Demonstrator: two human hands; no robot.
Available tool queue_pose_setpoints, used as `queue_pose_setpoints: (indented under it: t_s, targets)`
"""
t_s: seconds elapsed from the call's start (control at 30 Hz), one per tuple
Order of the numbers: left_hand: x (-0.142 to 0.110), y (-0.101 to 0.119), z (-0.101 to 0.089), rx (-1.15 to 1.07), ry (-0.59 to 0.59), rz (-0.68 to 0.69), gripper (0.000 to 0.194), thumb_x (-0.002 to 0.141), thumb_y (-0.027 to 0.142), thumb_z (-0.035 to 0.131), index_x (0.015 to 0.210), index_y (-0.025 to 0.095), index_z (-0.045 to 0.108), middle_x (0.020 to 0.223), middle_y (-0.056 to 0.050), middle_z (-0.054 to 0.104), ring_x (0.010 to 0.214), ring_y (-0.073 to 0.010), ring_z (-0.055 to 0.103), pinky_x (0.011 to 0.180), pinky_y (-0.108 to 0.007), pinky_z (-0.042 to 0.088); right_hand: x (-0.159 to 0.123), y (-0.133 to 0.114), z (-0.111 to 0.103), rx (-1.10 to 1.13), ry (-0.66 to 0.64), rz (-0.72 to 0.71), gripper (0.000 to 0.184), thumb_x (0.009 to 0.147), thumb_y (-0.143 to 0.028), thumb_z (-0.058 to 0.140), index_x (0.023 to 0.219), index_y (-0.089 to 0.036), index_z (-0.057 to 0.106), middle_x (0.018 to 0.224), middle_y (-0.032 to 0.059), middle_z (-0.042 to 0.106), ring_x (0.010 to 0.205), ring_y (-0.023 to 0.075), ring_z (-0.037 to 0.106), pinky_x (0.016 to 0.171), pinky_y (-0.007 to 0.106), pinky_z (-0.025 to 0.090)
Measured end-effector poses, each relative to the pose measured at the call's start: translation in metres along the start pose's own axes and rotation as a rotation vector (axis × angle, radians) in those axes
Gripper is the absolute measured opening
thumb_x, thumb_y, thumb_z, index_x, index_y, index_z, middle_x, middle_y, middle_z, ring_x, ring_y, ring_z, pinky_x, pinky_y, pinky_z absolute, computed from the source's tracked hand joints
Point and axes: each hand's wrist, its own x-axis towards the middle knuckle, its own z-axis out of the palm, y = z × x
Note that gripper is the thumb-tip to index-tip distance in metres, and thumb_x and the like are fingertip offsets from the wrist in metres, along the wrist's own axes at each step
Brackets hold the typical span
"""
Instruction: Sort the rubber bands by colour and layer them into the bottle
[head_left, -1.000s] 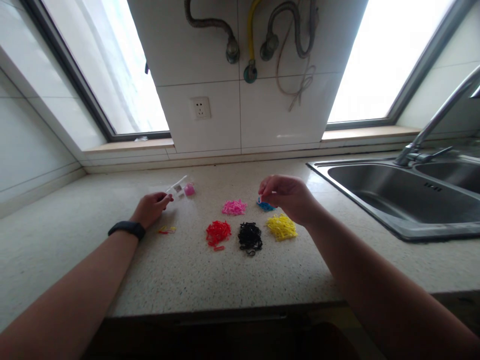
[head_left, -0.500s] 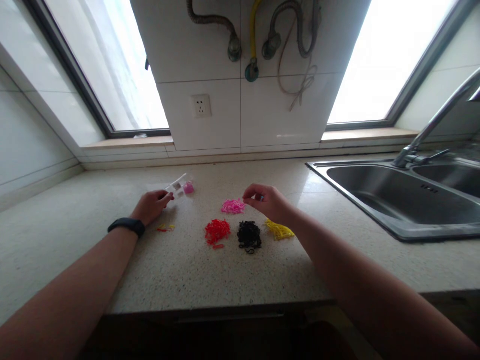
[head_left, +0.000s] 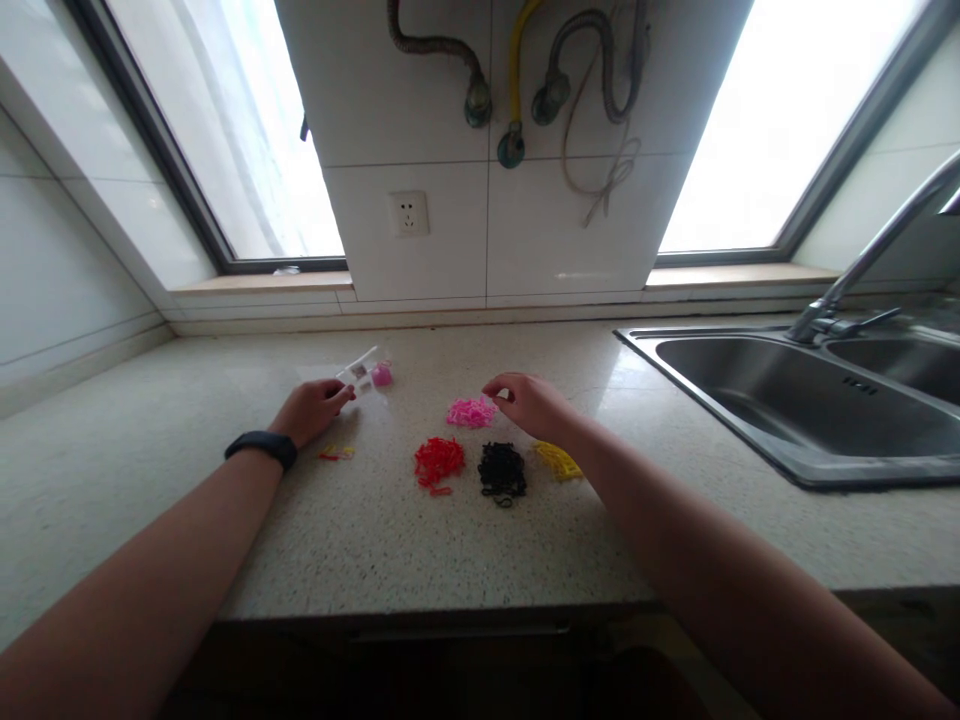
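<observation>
My left hand [head_left: 316, 408] is closed on the near end of a clear plastic bag [head_left: 364, 371], which holds something round and pink [head_left: 382, 374]. A few loose red and yellow pieces [head_left: 335, 454] lie beside its wrist. My right hand [head_left: 521, 400], fingers pinched together, hovers at the right edge of a pile of small pink plastic pieces [head_left: 470, 412]. What sits between its fingertips is too small to make out. Nearer to me are a red pile [head_left: 439, 462], a black pile [head_left: 502, 471] and a yellow pile [head_left: 557, 461] partly covered by my right forearm.
All the piles rest on a speckled pale countertop [head_left: 390, 560]. At the right is a steel sink [head_left: 750, 400] with a faucet [head_left: 855, 265]. The tiled wall behind carries a socket [head_left: 409, 213] and several pipes and hoses [head_left: 514, 90].
My right hand has moved left from the blue pile to the pink pile; the blue pile is now hidden behind it. My left hand stays on the bag.
</observation>
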Motion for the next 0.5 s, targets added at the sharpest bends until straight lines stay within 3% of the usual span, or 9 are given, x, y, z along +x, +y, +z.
queue_pose_setpoints:
  t_s: [0.2, 0.5]
  targets:
    - [0.0, -0.001, 0.001, -0.004, -0.01, 0.016, 0.052, 0.085, 0.059, 0.047, 0.091, 0.016, 0.076, 0.063, -0.001, 0.065, 0.06, -0.0178, 0.057, 0.06, -0.027, 0.038, -0.003, -0.004, -0.002, -0.096, -0.131, -0.15, 0.048, 0.088, -0.017, 0.053, 0.135, -0.017, 0.062, 0.134, 0.0109, 0.066, 0.119, 0.0261, 0.058, 0.105, 0.039, 0.039]
    - [0.001, -0.002, 0.001, 0.02, -0.031, 0.042, 0.049, 0.088, 0.057, 0.046, 0.09, 0.018, 0.075, 0.064, -0.001, 0.066, 0.062, -0.0179, 0.06, 0.062, -0.028, 0.04, -0.009, -0.018, -0.006, -0.182, -0.28, -0.105, 0.055, 0.09, -0.028, 0.05, 0.145, -0.032, 0.052, 0.145, 0.0025, 0.058, 0.128, 0.0303, 0.048, 0.108, 0.053, 0.029]
